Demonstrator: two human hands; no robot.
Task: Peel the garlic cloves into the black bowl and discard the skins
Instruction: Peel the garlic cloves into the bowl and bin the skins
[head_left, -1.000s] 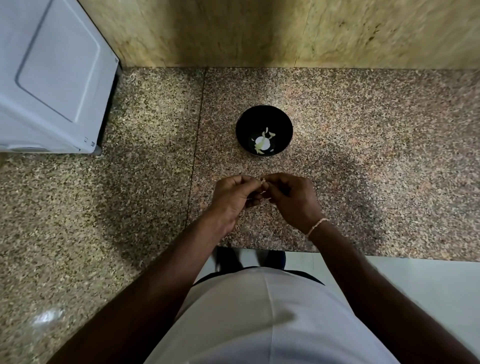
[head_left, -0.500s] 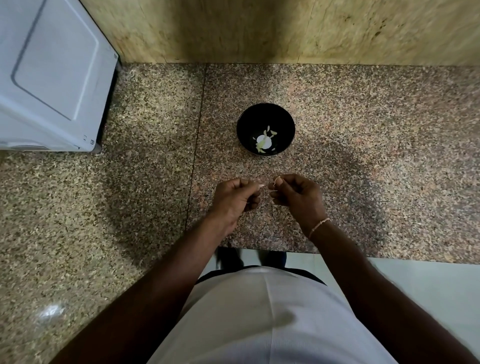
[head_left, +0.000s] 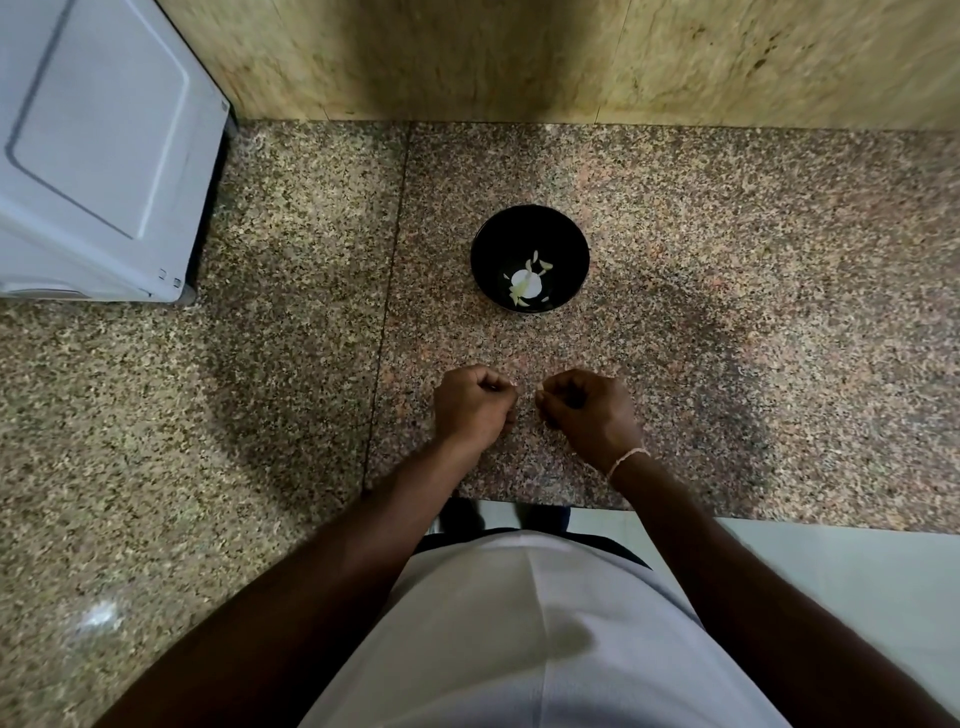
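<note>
Left hand (head_left: 474, 405) and right hand (head_left: 587, 413) curled, slightly apart, contents too small to tell; black bowl (head_left: 530, 258) with garlic (head_left: 525, 283) just beyond. Best: pinch lightly, strip skin clear of bowl

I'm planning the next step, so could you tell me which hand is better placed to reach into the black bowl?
Marginally the right hand: the black bowl lies ahead, slightly toward its side. The left hand is nearly as close, and both hands' fingers are curled.
</note>
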